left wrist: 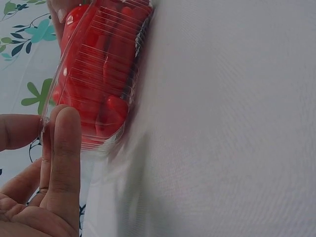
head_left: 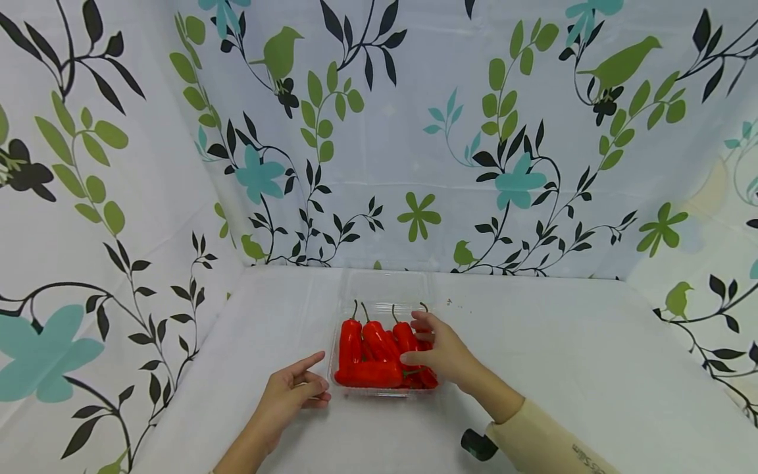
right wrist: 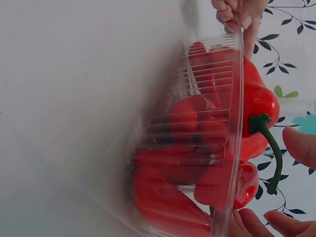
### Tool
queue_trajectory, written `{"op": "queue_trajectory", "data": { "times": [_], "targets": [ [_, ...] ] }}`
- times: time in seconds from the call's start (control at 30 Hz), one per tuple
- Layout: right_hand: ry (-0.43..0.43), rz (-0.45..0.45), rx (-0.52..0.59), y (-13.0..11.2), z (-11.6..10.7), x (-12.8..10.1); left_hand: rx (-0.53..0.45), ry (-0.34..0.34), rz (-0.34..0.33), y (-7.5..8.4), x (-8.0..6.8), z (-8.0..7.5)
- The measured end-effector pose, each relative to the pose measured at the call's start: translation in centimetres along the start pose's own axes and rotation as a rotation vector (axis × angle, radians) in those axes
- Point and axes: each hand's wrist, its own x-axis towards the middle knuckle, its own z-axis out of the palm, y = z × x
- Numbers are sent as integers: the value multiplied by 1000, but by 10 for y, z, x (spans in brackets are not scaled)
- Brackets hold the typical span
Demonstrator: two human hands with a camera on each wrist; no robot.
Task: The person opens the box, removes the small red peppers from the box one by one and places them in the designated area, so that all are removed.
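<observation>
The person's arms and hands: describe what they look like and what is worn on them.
The left hand is bare, and so is the forearm behind it, with no sleeve in view. The right hand is bare too, but its forearm wears a cream sleeve with small dark lettering near the lower edge. A black device sits by the cuff. No rings or gloves show.

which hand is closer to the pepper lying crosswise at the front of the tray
Right. The right hand reaches over the tray, thumb beside the crosswise pepper; the left hand sits outside the tray's left edge.
</observation>
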Motion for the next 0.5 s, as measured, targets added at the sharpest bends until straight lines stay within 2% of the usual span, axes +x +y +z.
{"op": "queue_trajectory", "data": {
  "times": [0.5],
  "targets": [
    [-16, -26, -64, 1, 7, 6, 9, 4, -6, -1, 0, 1]
  ]
}}
